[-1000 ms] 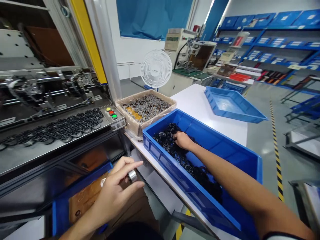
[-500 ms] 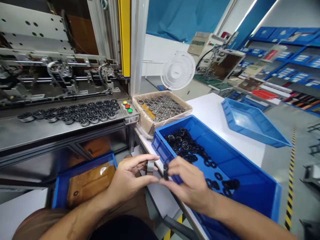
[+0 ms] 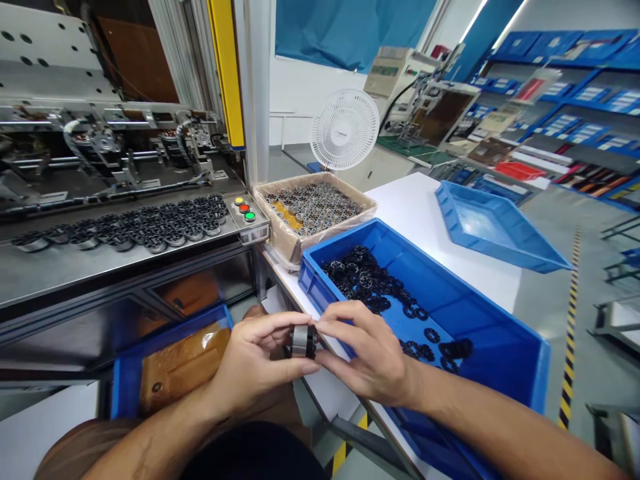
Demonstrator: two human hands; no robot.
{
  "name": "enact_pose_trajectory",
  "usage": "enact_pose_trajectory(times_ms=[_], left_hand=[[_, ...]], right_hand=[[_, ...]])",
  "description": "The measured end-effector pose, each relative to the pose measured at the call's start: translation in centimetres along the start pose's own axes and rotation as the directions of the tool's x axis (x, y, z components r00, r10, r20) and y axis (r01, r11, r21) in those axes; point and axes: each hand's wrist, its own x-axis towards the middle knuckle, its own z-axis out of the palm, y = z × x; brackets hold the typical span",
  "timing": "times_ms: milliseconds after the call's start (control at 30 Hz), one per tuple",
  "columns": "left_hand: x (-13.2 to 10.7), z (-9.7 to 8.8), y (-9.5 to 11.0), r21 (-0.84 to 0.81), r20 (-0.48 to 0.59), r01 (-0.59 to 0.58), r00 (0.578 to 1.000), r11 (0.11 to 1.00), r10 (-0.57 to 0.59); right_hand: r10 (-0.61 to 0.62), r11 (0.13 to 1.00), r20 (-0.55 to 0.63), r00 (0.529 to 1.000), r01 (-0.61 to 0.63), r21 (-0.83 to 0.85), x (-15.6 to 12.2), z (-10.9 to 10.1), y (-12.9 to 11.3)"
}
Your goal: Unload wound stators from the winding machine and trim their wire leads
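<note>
My left hand (image 3: pixel 253 350) grips a short silver stator core (image 3: pixel 300 341) by its rim, between thumb and fingers, in front of my body. A black plastic ring (image 3: pixel 312 341) sits against the right face of the core. My right hand (image 3: pixel 370 353) closes its fingertips on that ring from the right side. Fingers partly cover the ring, so I cannot tell how fully it is seated. Beside my right hand, the deep blue bin (image 3: pixel 480 327) holds many loose black rings (image 3: pixel 365 277).
Finished-looking cores with black ends (image 3: pixel 165 223) stand in rows on the machine's metal ledge (image 3: pixel 55 270), beside a button box (image 3: pixel 246 217). A plastic-lined carton (image 3: pixel 285 247) holds bare cores. Further off are a white fan (image 3: pixel 345 130) and a light-blue tray (image 3: pixel 500 230). A lower blue bin (image 3: pixel 117 383) stands at left.
My right hand has moved left and brought the black ring from a small gap up against the core. My left hand still holds the core. The view has shifted slightly.
</note>
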Motion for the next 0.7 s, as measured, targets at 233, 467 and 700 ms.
enact_pose_trajectory(times_ms=[233,467,700], left_hand=[[-0.15,0.17,0.64,-0.055,0.025,0.041,0.999,0.998,-0.040],[-0.10,0.23,0.82,-0.051,0.040,0.047,0.998,0.998,-0.045],[-0.29,0.08,0.70,-0.030,0.054,0.082,0.995,0.996,-0.080]], right_hand=[[-0.068,0.998,0.024,0.997,0.068,-0.005,0.15,-0.17,0.30],[-0.101,0.995,0.030,0.994,0.102,-0.021,0.26,-0.35,0.30],[-0.132,0.987,0.061,0.989,0.137,-0.088,0.27,-0.74,0.43]])
